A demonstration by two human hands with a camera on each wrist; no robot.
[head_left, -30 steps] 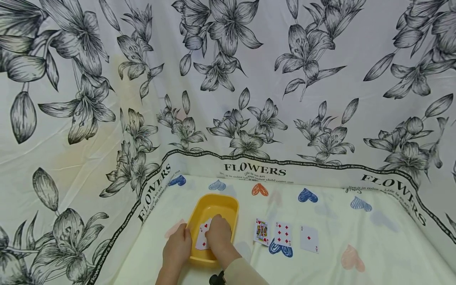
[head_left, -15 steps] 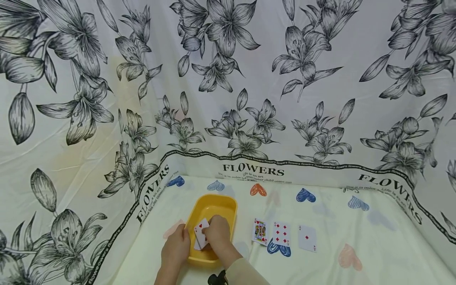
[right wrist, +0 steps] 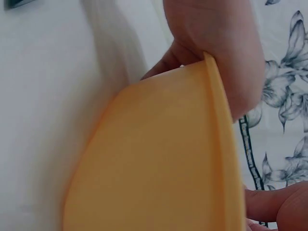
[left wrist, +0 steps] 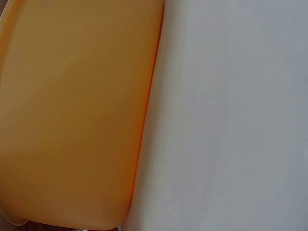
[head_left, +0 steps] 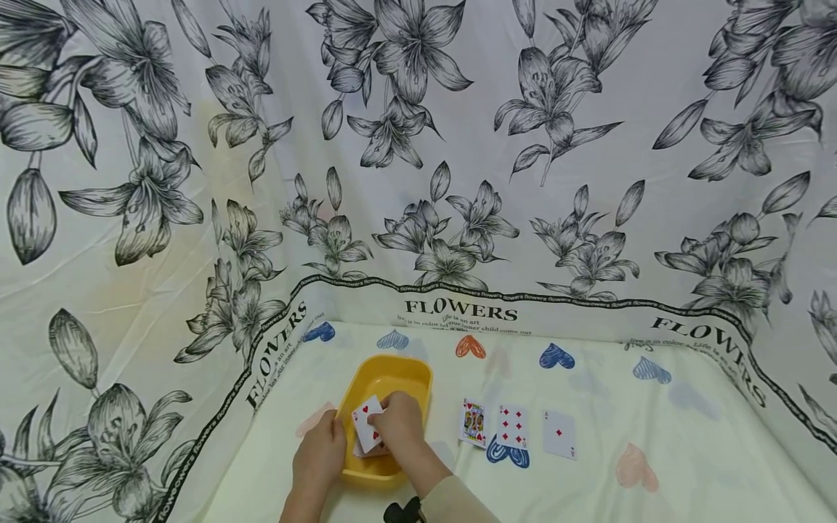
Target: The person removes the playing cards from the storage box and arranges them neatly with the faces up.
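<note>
My left hand grips the left rim of a yellow plastic tub, thumb on top of the edge. Inside the tub, my right hand pinches a playing card with red hearts between thumb and fingers, its face up and tilted. Other cards lie beneath it, mostly hidden by this card and the hand. The left wrist view is filled by the tub's outer wall and white cloth. From the right wrist, the tub's side and rim show, with a hand at the upper edge.
To the tub's right, a king card, a several-pip diamonds card and an ace of diamonds lie face up in a row. Heart-printed cloth covers the surface; a floral curtain hangs behind. A black object sits by the right sleeve.
My right hand has lifted the hearts card and shifted it slightly up and left, clear of the cards below. The left hand keeps its grip on the tub. The head view has turned slightly right.
</note>
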